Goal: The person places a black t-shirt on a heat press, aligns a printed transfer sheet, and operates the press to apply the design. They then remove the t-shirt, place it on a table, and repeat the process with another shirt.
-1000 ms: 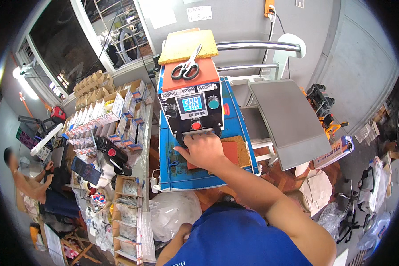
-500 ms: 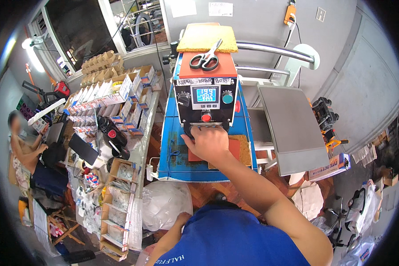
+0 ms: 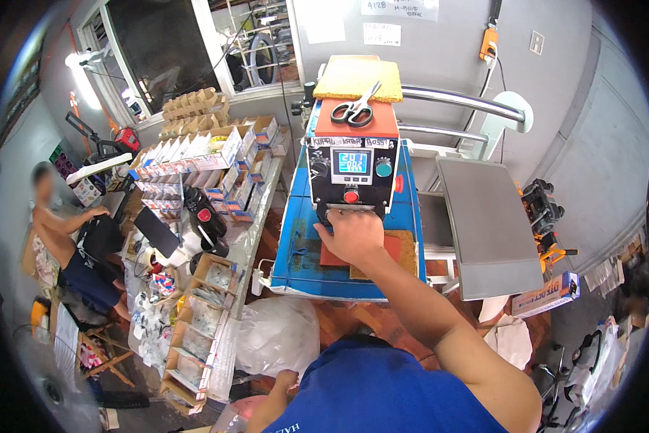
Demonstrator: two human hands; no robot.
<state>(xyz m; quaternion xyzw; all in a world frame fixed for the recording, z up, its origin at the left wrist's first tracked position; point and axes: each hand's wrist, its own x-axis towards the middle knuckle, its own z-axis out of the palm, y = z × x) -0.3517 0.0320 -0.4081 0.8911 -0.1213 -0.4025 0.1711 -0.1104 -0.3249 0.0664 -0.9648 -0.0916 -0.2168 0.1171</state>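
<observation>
- The right hand (image 3: 357, 234) is curled around the black handle (image 3: 323, 214) of the machine (image 3: 331, 189).
- The machine is over a blue board (image 3: 299, 278).
- The left hand (image 3: 287, 379) is low by a clear bag (image 3: 277, 335); I cannot tell its grip.

The right arm (image 3: 417, 299) is extended forward, right hand (image 3: 359, 237) back uppermost, fingers (image 3: 347, 216) curled with tips hidden, thumb (image 3: 325, 235) pointing left; left hand (image 3: 287, 381) held low.
</observation>
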